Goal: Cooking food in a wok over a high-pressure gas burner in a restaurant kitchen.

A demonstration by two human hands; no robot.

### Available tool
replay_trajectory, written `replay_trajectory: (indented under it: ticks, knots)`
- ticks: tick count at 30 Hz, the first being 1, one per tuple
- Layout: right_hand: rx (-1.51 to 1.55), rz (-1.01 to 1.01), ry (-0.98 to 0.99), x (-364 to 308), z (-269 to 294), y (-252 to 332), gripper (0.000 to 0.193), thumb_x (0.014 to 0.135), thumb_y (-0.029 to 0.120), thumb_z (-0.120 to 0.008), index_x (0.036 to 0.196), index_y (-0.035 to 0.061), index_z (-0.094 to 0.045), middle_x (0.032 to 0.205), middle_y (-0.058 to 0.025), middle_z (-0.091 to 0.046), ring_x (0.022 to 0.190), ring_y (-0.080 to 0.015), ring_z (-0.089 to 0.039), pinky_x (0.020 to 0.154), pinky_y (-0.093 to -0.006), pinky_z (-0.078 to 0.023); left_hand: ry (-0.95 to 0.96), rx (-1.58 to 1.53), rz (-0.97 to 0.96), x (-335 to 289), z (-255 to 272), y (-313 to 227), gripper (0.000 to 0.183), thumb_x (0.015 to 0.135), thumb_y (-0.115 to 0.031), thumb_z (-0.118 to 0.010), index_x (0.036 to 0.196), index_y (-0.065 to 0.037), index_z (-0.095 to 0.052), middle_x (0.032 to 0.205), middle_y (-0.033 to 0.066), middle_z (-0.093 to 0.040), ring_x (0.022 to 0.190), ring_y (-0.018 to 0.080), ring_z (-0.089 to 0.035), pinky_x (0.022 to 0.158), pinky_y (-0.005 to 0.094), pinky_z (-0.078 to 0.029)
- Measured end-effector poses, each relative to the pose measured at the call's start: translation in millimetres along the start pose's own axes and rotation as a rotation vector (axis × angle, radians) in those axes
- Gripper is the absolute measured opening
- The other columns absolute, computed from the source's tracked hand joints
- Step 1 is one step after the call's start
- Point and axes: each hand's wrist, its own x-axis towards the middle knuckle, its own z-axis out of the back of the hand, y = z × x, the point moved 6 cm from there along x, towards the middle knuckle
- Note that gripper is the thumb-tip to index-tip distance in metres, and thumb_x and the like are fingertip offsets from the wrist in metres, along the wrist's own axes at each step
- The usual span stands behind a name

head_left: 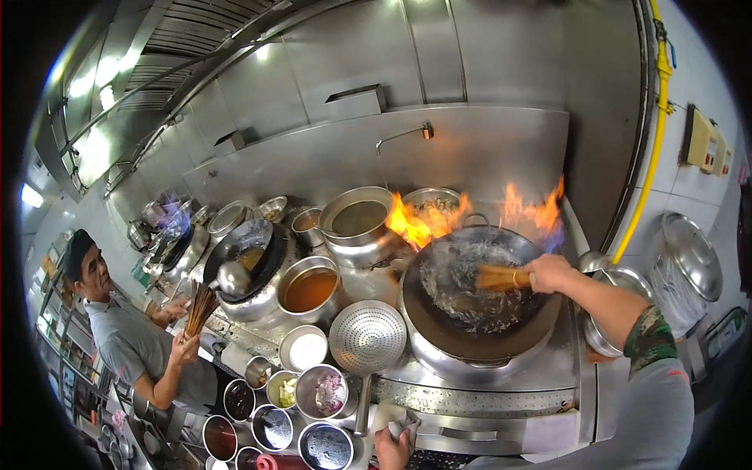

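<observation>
My right hand (550,276) grips a bamboo wok brush (501,278), its bristles down in a large black wok (478,348). Water and whitish suds swirl inside the wok around the brush. Flames rise behind the wok at its left and right. Low at the front edge of the range, my left hand (393,450) is closed on a pale cloth (395,419); part of that hand is cut off by the lower edge. A perforated strainer ladle (368,337) lies beside the wok, its handle reaching down near my left hand.
Left of the strainer stand a pot of orange-brown liquid (311,291) and several seasoning bowls and pots. A tall pot (356,215) stands behind, below a wall tap (403,137). Further left, a co-worker (157,337) holds another bamboo brush near a second wok (247,258) with a ladle.
</observation>
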Motion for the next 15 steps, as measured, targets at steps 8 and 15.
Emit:
replay_trajectory:
  ticks: [8,15]
  knots:
    - [0.621,0.132,-0.038,13.4,-46.8,87.2,0.054,0.073,0.031,-0.073,0.126,0.0246,-0.066,0.102,-0.0173,-0.072,0.093,-0.0360,-0.070,0.084,-0.0461,-0.056,-0.186,0.187,-0.323,27.0,11.9,-129.2,0.048,0.080,-0.030,-0.079,0.117,-0.004,-0.063,0.114,0.0182,-0.061,0.106,0.0372,-0.057,0.091,0.0487,-0.043]
    - [0.052,0.119,0.285,-109.9,22.7,18.6,0.042,0.079,0.020,-0.065,0.120,0.0280,-0.071,0.105,-0.0138,-0.073,0.097,-0.0343,-0.071,0.084,-0.0461,-0.056,0.022,0.137,-0.712,45.8,-23.6,-310.5,0.036,0.085,-0.030,-0.073,0.114,-0.010,-0.066,0.111,0.0062,-0.062,0.100,0.0268,-0.058,0.083,0.0440,-0.041]
